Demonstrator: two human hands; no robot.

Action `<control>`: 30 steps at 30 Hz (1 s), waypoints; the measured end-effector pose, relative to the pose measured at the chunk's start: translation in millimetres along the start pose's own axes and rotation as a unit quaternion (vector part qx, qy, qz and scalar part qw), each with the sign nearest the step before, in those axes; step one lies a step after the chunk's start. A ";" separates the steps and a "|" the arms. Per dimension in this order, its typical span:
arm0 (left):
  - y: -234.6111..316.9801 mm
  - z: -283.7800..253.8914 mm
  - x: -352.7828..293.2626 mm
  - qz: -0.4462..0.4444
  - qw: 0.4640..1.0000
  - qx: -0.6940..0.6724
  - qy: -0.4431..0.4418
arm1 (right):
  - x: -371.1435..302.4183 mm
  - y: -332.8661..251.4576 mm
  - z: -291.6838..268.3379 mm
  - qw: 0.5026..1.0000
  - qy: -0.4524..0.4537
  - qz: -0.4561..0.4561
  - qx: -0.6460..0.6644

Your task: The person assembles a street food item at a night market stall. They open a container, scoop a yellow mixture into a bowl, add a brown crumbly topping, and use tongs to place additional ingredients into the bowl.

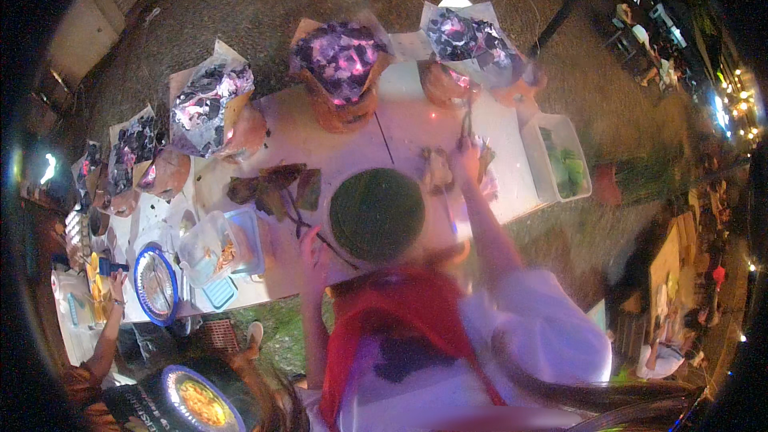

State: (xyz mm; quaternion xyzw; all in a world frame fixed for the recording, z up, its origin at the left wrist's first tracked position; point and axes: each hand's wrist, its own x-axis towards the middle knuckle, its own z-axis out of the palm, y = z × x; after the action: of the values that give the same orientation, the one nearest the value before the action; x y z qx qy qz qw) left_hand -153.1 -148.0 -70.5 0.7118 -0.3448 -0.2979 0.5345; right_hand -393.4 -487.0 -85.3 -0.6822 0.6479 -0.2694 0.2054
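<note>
My left hand (312, 246) is closed around a pair of dark, thin tongs (298, 214), their far ends by several dark brownish-green flat pieces (276, 190) on the table. To its right sits a round dark green disc (378, 214), maybe a griddle or tray. My right hand (470, 150) stretches farther out, closed around a narrow dark tool (467, 118) that points at a clay stove (448, 84) at the far edge. Blur hides that tool's exact kind. A pale, brownish bundle (437, 170) lies left of my right hand.
Several clay stoves with glowing charcoal (340, 60) line the far edge. A clear bin with green contents (564, 162) stands right. Plastic tubs (216, 248) and a blue-rimmed plate (155, 286) are left, where another person's hand (118, 278) holds a dark object.
</note>
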 end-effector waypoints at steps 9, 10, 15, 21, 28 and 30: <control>-0.6 -5.8 -6.2 -0.003 0.999 0.013 0.032 | 30.1 2.1 -45.3 0.983 -0.148 -0.022 -0.104; -0.8 -5.3 -6.6 0.003 0.999 0.008 0.034 | 39.3 -1.5 -56.8 0.978 -0.138 -0.049 -0.147; -1.0 0.2 -4.2 -0.032 0.999 0.000 0.036 | 65.8 -13.4 -109.0 0.964 -0.160 -0.060 -0.205; 6.5 7.0 2.1 -0.021 0.999 -0.007 0.025 | 105.3 -9.5 -66.6 0.977 -0.174 -0.112 -0.046; 9.6 4.3 0.6 -0.005 0.999 -0.018 0.033 | 110.4 2.7 -70.5 0.848 -0.283 0.127 0.431; 0.8 2.2 -1.8 0.007 0.999 0.004 0.042 | 93.6 0.4 -75.2 0.858 -0.225 0.146 0.438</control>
State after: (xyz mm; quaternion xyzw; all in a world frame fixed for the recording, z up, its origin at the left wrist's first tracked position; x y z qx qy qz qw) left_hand -156.0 -148.0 -70.2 0.7235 -0.3283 -0.2627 0.5475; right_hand -440.0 -575.0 -18.1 -0.4616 0.4912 -0.3315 0.6601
